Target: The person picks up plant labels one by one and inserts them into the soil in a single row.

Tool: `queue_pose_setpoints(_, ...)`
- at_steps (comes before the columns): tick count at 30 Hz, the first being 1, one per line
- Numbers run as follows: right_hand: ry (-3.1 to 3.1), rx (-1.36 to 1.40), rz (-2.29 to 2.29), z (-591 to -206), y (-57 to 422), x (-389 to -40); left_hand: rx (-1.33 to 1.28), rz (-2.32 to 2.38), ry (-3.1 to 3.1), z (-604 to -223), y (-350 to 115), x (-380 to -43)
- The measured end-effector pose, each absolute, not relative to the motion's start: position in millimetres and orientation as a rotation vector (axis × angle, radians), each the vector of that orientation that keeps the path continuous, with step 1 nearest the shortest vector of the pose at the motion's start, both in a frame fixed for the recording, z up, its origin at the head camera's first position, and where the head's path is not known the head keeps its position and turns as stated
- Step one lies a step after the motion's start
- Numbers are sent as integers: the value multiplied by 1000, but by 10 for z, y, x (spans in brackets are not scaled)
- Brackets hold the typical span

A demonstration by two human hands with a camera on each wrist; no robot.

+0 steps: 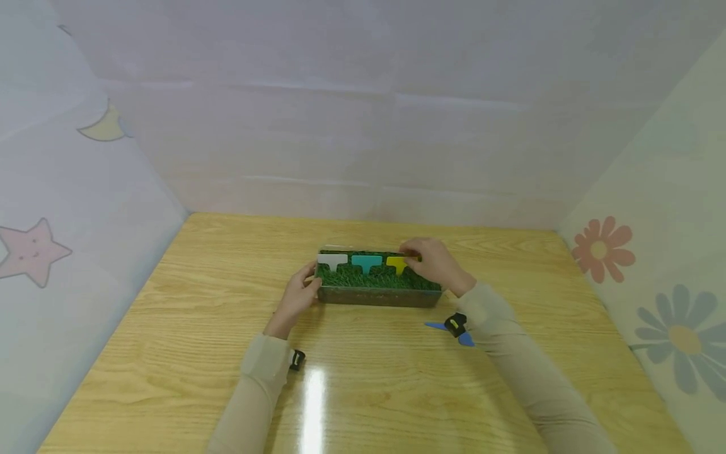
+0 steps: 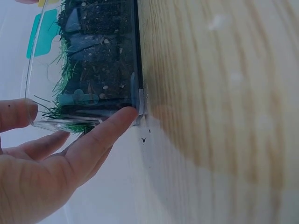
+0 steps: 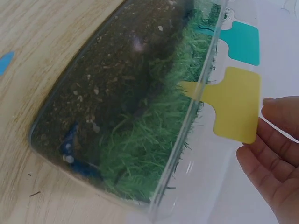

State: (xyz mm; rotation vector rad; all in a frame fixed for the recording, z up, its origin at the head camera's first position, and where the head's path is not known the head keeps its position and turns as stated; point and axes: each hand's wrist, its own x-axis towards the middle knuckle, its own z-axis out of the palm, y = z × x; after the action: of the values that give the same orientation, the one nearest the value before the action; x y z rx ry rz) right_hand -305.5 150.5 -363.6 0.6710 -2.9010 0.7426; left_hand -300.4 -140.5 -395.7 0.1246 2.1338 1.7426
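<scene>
A clear planter box [image 1: 380, 296] stands on the table, holding dark soil [image 3: 117, 60] with green grass [image 3: 149, 135] on top. White [image 1: 332, 258], teal [image 1: 367, 260] and yellow [image 1: 395, 263] T-shaped plant labels stand in a row in the grass. My left hand [image 2: 51, 168] grips the box's left end, one finger at the upper rim and another reaching the bottom corner. At the right side my right hand [image 1: 433, 260] has its fingertips at the outer edge of the yellow label [image 3: 238, 105]. The label's stem goes down into the grass.
A blue pointed piece [image 1: 466, 339] lies on the wooden table [image 1: 368, 391] under the right wrist, partly hidden by the black wrist strap [image 1: 455, 324]. Pale walls with printed flowers and a star stand around the table. Small dark crumbs [image 2: 144, 139] lie beside the box.
</scene>
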Motion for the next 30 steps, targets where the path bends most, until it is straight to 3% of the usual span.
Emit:
queue_pose_setpoints(11,-2798,599,775,-3573,1624,-2954,115,1747,2113,-4224,-1438,-3139)
queue_pose_setpoints(30,-2664,485,879,-3448,1889,-2672,132,1742,2145,-4225,-1432,-3112)
